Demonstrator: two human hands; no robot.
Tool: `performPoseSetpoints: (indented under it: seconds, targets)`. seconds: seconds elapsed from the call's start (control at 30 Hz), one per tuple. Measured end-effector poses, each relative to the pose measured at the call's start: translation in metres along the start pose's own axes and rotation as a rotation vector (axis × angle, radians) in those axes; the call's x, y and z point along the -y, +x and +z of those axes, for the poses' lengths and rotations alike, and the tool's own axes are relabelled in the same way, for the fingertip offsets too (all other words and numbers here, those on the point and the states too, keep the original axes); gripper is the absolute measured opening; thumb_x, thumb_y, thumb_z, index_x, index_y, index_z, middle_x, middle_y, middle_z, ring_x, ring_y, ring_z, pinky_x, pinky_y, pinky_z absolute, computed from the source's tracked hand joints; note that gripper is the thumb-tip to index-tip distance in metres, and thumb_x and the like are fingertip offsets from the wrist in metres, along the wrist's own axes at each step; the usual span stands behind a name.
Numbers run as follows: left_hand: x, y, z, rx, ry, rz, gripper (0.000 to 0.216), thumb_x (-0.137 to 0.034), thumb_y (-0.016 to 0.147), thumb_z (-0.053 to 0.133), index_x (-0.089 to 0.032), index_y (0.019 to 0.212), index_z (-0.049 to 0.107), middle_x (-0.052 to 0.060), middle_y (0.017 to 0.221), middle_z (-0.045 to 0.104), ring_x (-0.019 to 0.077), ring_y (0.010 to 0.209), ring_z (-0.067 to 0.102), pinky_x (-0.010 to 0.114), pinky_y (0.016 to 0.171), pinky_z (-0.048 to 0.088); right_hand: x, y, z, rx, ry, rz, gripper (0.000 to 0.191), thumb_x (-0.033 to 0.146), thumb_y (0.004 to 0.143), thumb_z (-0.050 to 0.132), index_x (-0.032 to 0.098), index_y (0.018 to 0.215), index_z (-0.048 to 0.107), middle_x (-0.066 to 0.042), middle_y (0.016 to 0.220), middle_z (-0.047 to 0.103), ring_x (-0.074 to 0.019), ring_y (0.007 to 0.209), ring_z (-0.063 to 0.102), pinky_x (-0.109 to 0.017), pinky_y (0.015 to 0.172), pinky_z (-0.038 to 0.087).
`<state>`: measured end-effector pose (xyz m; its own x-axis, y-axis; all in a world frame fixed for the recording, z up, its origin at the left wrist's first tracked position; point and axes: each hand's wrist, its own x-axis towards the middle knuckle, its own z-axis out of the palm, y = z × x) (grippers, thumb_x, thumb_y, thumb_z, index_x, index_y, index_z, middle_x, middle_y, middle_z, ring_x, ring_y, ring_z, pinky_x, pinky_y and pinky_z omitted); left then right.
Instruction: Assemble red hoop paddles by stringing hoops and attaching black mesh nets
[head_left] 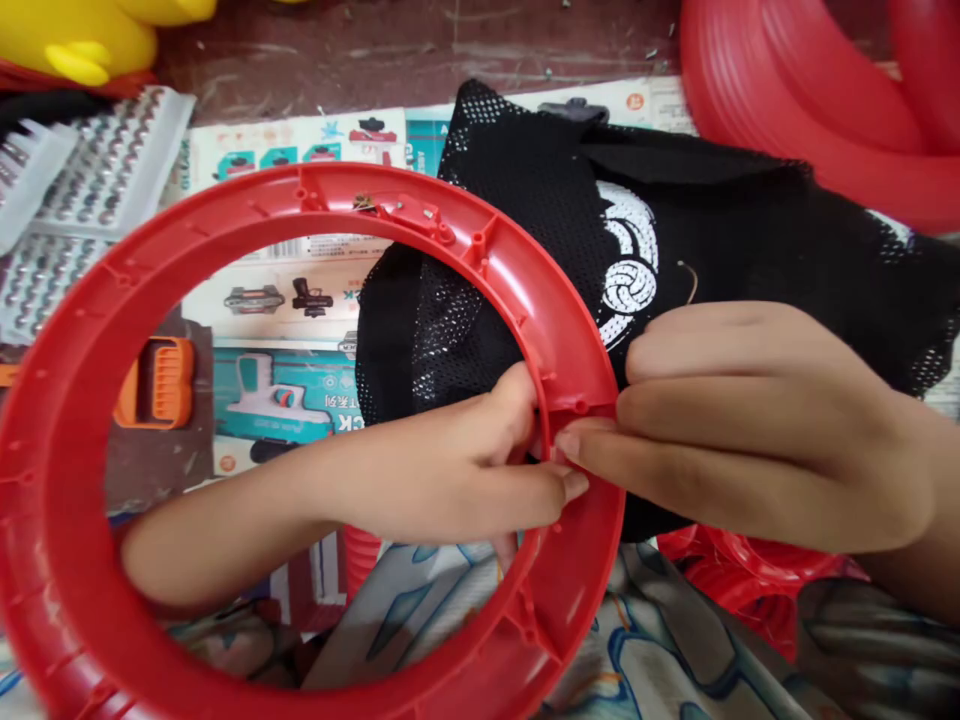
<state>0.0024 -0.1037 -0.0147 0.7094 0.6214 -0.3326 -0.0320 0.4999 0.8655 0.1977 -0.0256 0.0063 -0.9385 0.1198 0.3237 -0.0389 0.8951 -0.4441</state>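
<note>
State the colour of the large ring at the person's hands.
The ring is red; it shows best in the head view.

Moderately bright, diffuse light, apparently from overhead, leaves pale glare streaks along the glossy red ring (566, 330) and lightens the upper fingers of the right hand (750, 430), the underside falling into shade. Detail fades within the black cloth (517, 170); the ring's lower left is softly blurred.

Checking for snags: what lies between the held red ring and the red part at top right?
In the head view, mostly black cloth lies between the ring and red part, with printed card showing past the cloth's far edge.
</note>
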Motion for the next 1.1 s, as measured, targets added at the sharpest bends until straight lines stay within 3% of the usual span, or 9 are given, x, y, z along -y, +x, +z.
performPoseSetpoints:
  seconds: [0.13, 0.23, 0.37, 0.5, 0.57, 0.67, 0.77, 0.87, 1.1]
  targets:
    - [-0.001, 0.001, -0.001, -0.009, 0.165, 0.046, 0.013, -0.017, 0.090, 0.050, -0.019, 0.101, 0.043, -0.004, 0.081, 0.038, 0.0116, 0.084, 0.046, 0.024, 0.080, 0.047, -0.006, 0.005, 0.001, 0.015, 0.219, 0.157, 0.040, 0.015, 0.101, 0.044, 0.013, 0.069, 0.067, 0.000, 0.059, 0.053, -0.0090, 0.059, 0.046, -0.028, 0.058, 0.032]
    - [-0.003, 0.000, -0.002, -0.026, 0.217, 0.011, 0.017, -0.023, 0.090, 0.053, -0.018, 0.104, 0.045, -0.003, 0.083, 0.041, 0.0141, 0.090, 0.047, 0.027, 0.087, 0.047, -0.011, 0.006, 0.002, 0.044, 0.309, 0.147, 0.036, 0.018, 0.100, 0.049, 0.013, 0.068, 0.064, 0.001, 0.061, 0.053, -0.0086, 0.061, 0.047, -0.027, 0.061, 0.035]
    - [-0.003, -0.001, -0.003, -0.015, 0.201, -0.055, 0.032, -0.030, 0.092, 0.052, -0.018, 0.120, 0.043, 0.000, 0.092, 0.048, 0.0138, 0.086, 0.048, 0.026, 0.082, 0.048, -0.017, 0.007, 0.003, 0.087, 0.360, 0.113, 0.029, 0.014, 0.099, 0.050, 0.015, 0.071, 0.061, 0.001, 0.064, 0.053, -0.0086, 0.065, 0.047, -0.026, 0.064, 0.036]
    - [-0.005, -0.001, -0.002, -0.011, 0.208, -0.075, 0.032, -0.031, 0.092, 0.052, -0.018, 0.121, 0.043, 0.004, 0.107, 0.051, 0.0166, 0.099, 0.051, 0.028, 0.091, 0.048, -0.018, 0.007, 0.002, 0.069, 0.332, 0.098, 0.033, 0.017, 0.099, 0.051, 0.017, 0.066, 0.055, 0.003, 0.061, 0.045, -0.0088, 0.061, 0.040, -0.026, 0.060, 0.033]
    - [-0.005, -0.001, -0.002, -0.020, 0.177, -0.126, 0.034, -0.033, 0.092, 0.052, -0.018, 0.122, 0.042, 0.005, 0.108, 0.051, 0.0173, 0.097, 0.053, 0.029, 0.088, 0.050, -0.018, 0.007, 0.002, 0.077, 0.317, 0.103, 0.032, 0.015, 0.099, 0.050, 0.016, 0.067, 0.057, 0.002, 0.061, 0.050, -0.0091, 0.062, 0.043, -0.027, 0.061, 0.035]
    - [-0.006, -0.002, -0.001, -0.008, 0.103, -0.168, 0.039, -0.035, 0.092, 0.052, -0.019, 0.125, 0.038, 0.004, 0.104, 0.051, 0.0161, 0.089, 0.054, 0.029, 0.079, 0.052, -0.019, 0.005, 0.002, 0.082, 0.281, 0.036, 0.017, 0.011, 0.095, 0.052, 0.014, 0.086, 0.065, -0.002, 0.076, 0.064, -0.0117, 0.073, 0.056, -0.029, 0.070, 0.041]
    - [-0.006, -0.002, -0.002, -0.003, 0.147, -0.151, 0.033, -0.035, 0.093, 0.051, -0.018, 0.120, 0.042, 0.003, 0.102, 0.050, 0.0143, 0.086, 0.052, 0.027, 0.077, 0.051, -0.021, 0.004, 0.000, 0.080, 0.220, -0.036, 0.013, 0.017, 0.096, 0.052, 0.015, 0.095, 0.065, -0.001, 0.079, 0.064, -0.0117, 0.073, 0.056, -0.029, 0.069, 0.040]
    - [-0.007, -0.002, -0.004, 0.007, 0.228, -0.160, 0.026, -0.036, 0.094, 0.049, -0.017, 0.113, 0.046, 0.002, 0.097, 0.052, 0.0141, 0.085, 0.051, 0.024, 0.073, 0.049, -0.020, 0.004, -0.002, 0.113, 0.183, -0.001, 0.016, 0.019, 0.098, 0.050, 0.016, 0.091, 0.064, 0.002, 0.074, 0.062, -0.0105, 0.067, 0.051, -0.029, 0.067, 0.038]
    - [-0.005, -0.004, -0.003, -0.003, 0.173, -0.220, 0.043, -0.043, 0.093, 0.051, -0.018, 0.127, 0.041, 0.005, 0.105, 0.058, 0.0167, 0.089, 0.054, 0.027, 0.076, 0.050, -0.012, 0.006, -0.007, 0.134, 0.241, 0.083, 0.016, 0.019, 0.098, 0.053, 0.018, 0.087, 0.064, 0.003, 0.077, 0.065, -0.0105, 0.071, 0.056, -0.032, 0.073, 0.039]
